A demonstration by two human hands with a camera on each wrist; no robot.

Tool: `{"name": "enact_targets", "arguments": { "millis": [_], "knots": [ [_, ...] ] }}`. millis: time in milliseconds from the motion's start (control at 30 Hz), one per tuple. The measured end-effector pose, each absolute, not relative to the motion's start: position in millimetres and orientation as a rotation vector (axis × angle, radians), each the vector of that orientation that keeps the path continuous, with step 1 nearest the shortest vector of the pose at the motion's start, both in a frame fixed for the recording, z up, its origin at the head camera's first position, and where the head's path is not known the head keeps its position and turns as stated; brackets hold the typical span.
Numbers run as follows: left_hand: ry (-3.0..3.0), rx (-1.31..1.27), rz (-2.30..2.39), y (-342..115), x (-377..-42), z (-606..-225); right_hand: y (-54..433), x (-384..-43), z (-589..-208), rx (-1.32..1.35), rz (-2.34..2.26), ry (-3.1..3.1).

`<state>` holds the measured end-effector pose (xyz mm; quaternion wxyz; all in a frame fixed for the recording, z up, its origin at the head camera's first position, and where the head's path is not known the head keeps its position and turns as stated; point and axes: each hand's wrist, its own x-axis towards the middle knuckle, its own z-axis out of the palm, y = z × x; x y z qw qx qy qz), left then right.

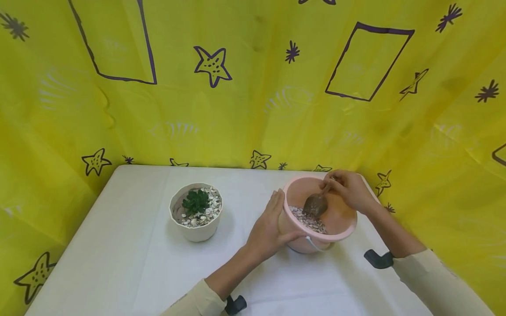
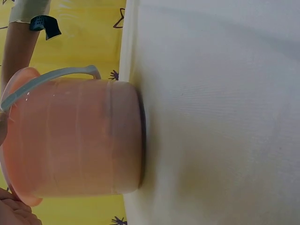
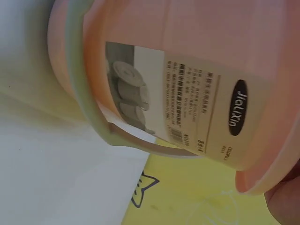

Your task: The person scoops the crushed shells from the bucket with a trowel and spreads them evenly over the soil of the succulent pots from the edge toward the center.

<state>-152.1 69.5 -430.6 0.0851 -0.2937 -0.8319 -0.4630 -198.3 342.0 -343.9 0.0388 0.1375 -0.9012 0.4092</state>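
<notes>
On the right of the white table stands a pink bucket (image 1: 340, 217), its bottom holding pale, flaky chips (image 1: 312, 224). My left hand (image 1: 264, 235) steadies it, fingers along the left wall and thumb at the near rim. A small brown scoop (image 1: 315, 204) is pinched by its handle in my right hand (image 1: 349, 188), above the far right rim. Its blade tilts down inside the bucket, the tip among the chips. The bucket's pale handle (image 2: 56, 74) hangs against the outer side in the left wrist view. A printed label (image 3: 187, 103) shows in the right wrist view.
Left of the bucket is a white pot (image 1: 199, 232) with a green succulent (image 1: 196, 201) and white stone chips on its soil. The white table (image 1: 130, 228) runs back to a yellow curtain (image 1: 245, 105) with star drawings, which also borders both sides.
</notes>
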Motion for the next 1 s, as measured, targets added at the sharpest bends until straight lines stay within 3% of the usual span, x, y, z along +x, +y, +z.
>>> {"name": "enact_targets", "arguments": {
  "millis": [500, 1000],
  "knots": [
    [-2.526, -0.852, -1.375, 69.5, -151.4, -429.9, 345.1, -202.4, -344.3, 0.329, 1.124, -2.905],
    [-2.530, -0.840, -1.360, 69.9, -150.9, -429.9, 333.7, -187.1, -335.0, 0.058, 1.368, -2.943]
  ]
}}
